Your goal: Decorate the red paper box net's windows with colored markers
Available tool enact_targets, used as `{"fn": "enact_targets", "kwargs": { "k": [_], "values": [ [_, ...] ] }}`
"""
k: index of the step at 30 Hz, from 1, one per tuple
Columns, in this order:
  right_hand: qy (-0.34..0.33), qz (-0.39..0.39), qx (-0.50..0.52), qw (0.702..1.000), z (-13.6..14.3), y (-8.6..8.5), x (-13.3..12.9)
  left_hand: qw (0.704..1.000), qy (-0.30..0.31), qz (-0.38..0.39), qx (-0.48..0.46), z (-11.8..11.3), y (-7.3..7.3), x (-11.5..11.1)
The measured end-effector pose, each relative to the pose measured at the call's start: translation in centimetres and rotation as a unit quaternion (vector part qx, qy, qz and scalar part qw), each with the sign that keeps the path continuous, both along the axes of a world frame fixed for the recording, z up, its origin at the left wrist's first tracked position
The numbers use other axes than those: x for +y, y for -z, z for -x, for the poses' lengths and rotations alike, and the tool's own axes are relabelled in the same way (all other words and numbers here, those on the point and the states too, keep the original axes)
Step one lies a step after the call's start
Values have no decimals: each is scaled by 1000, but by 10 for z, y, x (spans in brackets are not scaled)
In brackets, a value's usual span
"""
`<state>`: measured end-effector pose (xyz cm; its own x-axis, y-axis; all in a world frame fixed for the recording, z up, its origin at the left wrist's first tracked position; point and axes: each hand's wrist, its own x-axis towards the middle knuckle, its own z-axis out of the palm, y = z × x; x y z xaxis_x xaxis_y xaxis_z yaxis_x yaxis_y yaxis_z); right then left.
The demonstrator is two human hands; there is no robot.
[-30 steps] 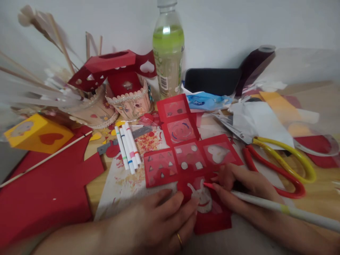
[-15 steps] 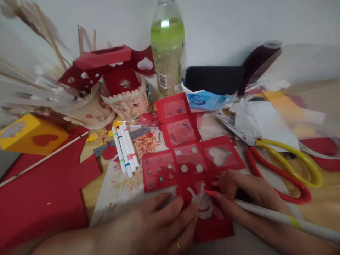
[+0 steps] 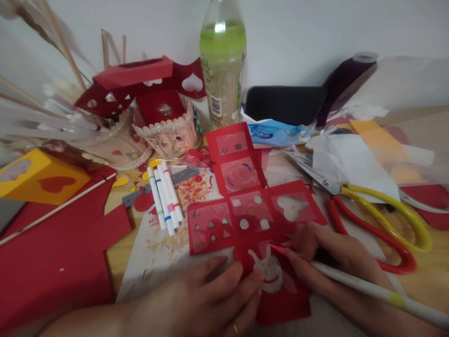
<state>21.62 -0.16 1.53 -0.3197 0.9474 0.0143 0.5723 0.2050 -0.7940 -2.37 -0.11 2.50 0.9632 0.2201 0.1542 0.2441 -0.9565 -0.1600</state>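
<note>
Only got the head cam to go through, so here's what I see from my end. Clock positions go from the rabbit shape, with 12 pointing at the wall.

That rabbit is a cutout window in the bottom panel of the red card, which lies unfolded, pretty much square to the person, nearest flap at 6 o'clock. The right hand comes in from 3 o'clock with its fingers pinched around a white pen. Its pinkish-red nib sits by the rabbit's right-hand ear; I can't tell if it's actually touching. Left hand is over at 8 to 9, clutching nothing that I can see, fingers loosely spread with the tips resting on the panel and covering a bit of the rabbit's edge.

My read: this is the drawing step, working on the ear, with that red curve on the lower face already in. Next move calls for a light, steady nib along the ear, left fingers pinning the panel flat without smudging ink.

Around it: a bunch of markers at 10 o'clock, scissors at 2, bottle between 11 and 12.
</note>
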Motion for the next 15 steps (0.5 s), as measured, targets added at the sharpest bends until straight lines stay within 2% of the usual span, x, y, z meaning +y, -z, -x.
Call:
{"fn": "enact_targets", "kwargs": {
  "k": [10,15],
  "values": [
    [1,-15,-8,1000,2,1,2,1000,4,3,-8,0,2,0],
    [0,7,-8,1000,1,0,1,1000,5,3,-4,1,2,0]
  ]
}}
